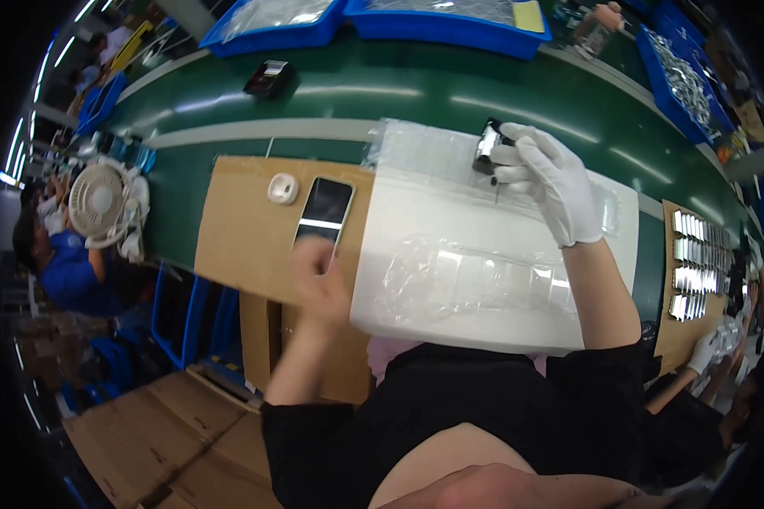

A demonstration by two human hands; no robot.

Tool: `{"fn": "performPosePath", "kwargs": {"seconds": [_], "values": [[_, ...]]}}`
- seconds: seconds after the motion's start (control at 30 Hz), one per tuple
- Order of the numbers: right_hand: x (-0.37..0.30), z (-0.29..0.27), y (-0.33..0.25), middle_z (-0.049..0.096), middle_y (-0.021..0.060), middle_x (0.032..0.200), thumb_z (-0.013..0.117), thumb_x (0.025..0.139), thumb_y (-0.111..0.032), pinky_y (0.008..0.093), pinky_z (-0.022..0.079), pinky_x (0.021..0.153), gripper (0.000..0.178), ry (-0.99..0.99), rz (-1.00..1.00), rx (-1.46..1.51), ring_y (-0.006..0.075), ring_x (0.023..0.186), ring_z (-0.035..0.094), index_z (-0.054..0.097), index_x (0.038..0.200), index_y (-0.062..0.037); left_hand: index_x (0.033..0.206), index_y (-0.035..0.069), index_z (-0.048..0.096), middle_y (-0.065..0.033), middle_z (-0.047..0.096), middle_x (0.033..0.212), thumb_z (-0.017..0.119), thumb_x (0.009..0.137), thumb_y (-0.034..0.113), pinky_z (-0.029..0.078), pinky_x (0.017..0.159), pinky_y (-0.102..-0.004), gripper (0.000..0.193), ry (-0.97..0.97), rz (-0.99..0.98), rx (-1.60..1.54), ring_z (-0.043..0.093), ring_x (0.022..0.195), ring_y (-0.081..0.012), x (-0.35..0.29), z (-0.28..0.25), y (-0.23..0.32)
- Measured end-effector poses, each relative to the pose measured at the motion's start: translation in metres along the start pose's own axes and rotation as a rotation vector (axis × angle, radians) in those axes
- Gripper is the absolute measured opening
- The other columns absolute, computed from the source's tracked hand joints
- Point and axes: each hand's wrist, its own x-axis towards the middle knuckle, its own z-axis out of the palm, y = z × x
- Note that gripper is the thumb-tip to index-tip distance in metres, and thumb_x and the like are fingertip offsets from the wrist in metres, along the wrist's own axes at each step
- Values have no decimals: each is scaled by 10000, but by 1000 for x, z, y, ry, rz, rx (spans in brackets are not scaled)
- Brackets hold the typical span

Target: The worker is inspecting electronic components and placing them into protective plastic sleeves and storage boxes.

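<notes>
One phone [327, 202] and one white case [283, 188] on cardboard [242, 225], two blue bins [273, 44], clear film [450, 288] on a white sheet [458, 212], one black part [486, 146] above its far side, right hand [553, 182] fingers closed on it, left hand [321, 280] near the phone, too blurred to tell its grip

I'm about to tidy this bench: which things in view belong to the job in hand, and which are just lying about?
Seem in use:
- shiny black part, held by the gloved right hand
- white sheet
- clear plastic on it

Probably just lying about:
- phone, near the left hand
- small white case
- white fan
</notes>
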Motion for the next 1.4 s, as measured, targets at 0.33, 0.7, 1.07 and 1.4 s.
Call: {"fn": "performPosePath", "kwargs": {"seconds": [0.33,0.7,1.07,1.4], "values": [[29,-3,-14,647,251,1300,628,1022,-162,273,582,899,478,47,42,537,257,1005,732,529,1435,57,1456,54,493,-156,545,1457,670,940,247,395,1164,-472,579,-128,105,1375,482,1386,-414,321,-50,-242],[33,-2,-1,653,186,1214,711,960,-89,316,580,934,391,67,2,288,255,1009,711,608,1311,49,1149,32,635,-168,660,1158,508,973,231,447,935,-390,295,15,-86,200,590,1055,-280,313,37,-104],[-4,31,5,715,106,1023,728,937,-42,276,569,821,135,-110,-28,332,163,855,673,696,1051,23,828,110,596,-45,620,791,529,933,416,467,671,-273,330,-571,-814,-1167,598,709,-161,201,88,30],[-27,27,8,730,112,1005,739,926,-61,268,556,789,139,-97,-139,140,158,820,667,703,1037,15,783,106,555,-46,579,786,504,915,369,443,679,-276,299,-611,-731,-1155,547,686,-160,175,105,64]]}}
